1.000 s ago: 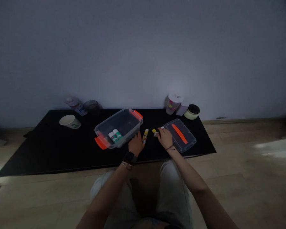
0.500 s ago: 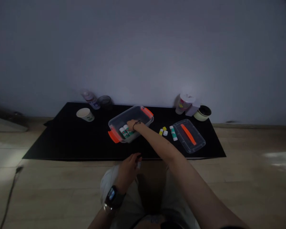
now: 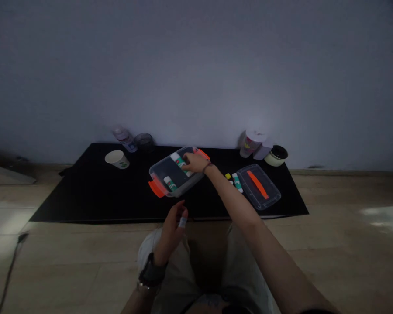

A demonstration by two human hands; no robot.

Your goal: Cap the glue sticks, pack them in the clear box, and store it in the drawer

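Observation:
My right hand (image 3: 195, 162) is inside the clear plastic box (image 3: 183, 190) with orange latches. Its fingers are closed on a green-and-white glue stick (image 3: 177, 158), partly hidden beneath them. A second glue stick (image 3: 170, 183) lies at the box's left end. Near the table's front edge, my left hand (image 3: 174, 223) is open, fingers apart and seemingly holding nothing; a white band shows around its thumb. Right of the box, another glue stick (image 3: 237, 182) lies beside the clear lid (image 3: 271, 190) with its orange handle. Close by is a small yellow block (image 3: 228, 176), with other small pieces hidden by my right forearm.
A paper cup (image 3: 117, 159) stands on the left of the black table (image 3: 85, 196). Behind it are a bottle (image 3: 125, 138) and a dark bowl (image 3: 144, 142). At the back right stand a lidded cup (image 3: 250, 145), a pale box (image 3: 262, 150) and a cream pot (image 3: 275, 156).
My right hand has moved right and slightly up inside the box, bringing one glue stick away from the other. My left hand has shifted slightly left and its fingers have spread.

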